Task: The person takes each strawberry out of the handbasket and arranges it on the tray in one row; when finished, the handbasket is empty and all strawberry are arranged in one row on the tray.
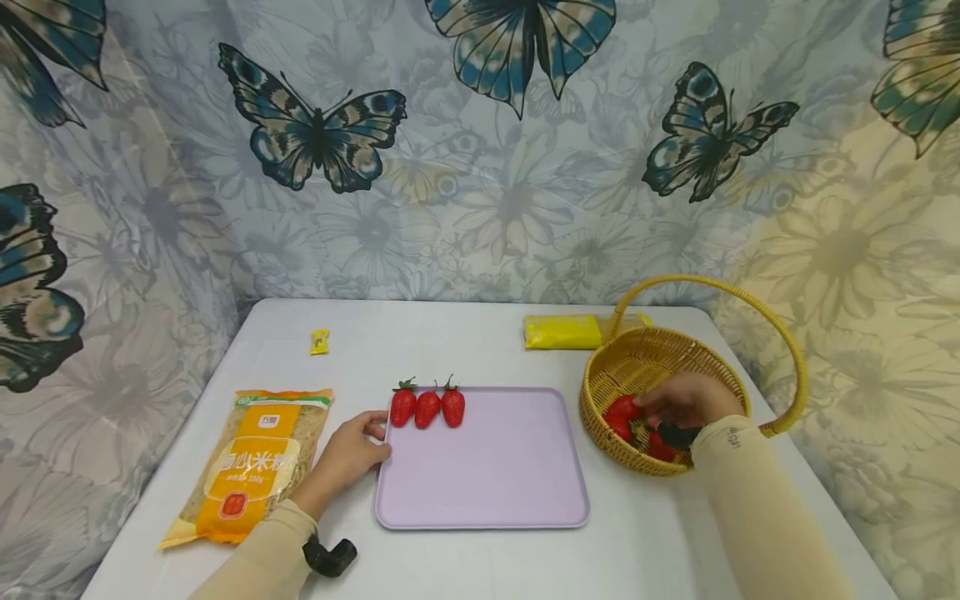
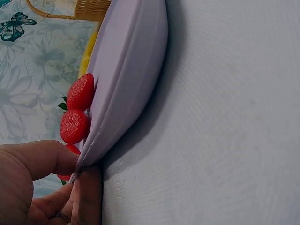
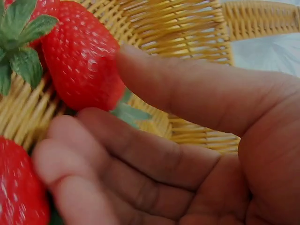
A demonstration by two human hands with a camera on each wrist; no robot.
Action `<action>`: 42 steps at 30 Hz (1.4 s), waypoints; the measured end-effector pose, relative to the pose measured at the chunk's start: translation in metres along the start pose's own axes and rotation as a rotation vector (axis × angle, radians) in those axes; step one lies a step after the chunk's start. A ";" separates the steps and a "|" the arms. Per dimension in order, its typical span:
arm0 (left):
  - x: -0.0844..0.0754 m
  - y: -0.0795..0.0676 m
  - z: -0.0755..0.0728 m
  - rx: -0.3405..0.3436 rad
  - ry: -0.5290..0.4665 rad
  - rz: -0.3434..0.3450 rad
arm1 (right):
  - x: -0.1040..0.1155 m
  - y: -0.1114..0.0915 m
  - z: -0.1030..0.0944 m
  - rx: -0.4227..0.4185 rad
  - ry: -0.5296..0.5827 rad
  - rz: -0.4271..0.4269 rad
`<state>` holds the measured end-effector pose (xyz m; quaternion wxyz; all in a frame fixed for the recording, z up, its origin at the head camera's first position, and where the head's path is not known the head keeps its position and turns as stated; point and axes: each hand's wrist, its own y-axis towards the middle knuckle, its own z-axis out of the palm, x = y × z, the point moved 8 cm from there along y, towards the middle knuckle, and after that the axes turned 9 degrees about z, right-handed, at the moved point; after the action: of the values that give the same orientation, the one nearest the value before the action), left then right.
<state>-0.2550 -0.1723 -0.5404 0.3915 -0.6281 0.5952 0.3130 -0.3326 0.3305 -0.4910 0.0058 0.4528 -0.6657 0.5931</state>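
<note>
My left hand [image 1: 352, 454] pinches the left rim of a lilac tray [image 1: 487, 483]. In the left wrist view the thumb [image 2: 51, 159] lies over the rim, with fingers beneath it. Three red strawberries [image 1: 427, 410] with green leaves lie in a row at the tray's upper left corner. Inside a wicker basket [image 1: 660, 350] at the right, my right hand [image 1: 693, 398] reaches among several strawberries. The right wrist view shows its thumb and index finger pinching one strawberry [image 3: 82, 58] by its side. Another strawberry [image 3: 21, 187] lies beside the curled fingertips.
An orange and clear food bag [image 1: 251, 467] lies left of my left forearm. A small yellow packet [image 1: 319, 342] sits at the back left. Behind the tray, near the basket, is a yellow package [image 1: 562, 332]. The basket's tall handle [image 1: 797, 358] leans to the right.
</note>
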 end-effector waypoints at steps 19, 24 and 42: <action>-0.002 0.001 0.001 -0.018 0.003 0.007 | 0.040 0.032 0.021 0.006 0.168 -0.119; -0.001 0.002 0.000 -0.025 0.010 0.008 | 0.044 0.037 0.022 0.000 0.215 -0.134; -0.005 0.001 0.000 -0.008 0.039 0.004 | 0.060 -0.016 -0.004 -0.143 0.204 -0.221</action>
<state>-0.2565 -0.1695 -0.5364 0.3768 -0.6344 0.6027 0.3037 -0.3599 0.2999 -0.4449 0.1708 0.4593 -0.6483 0.5827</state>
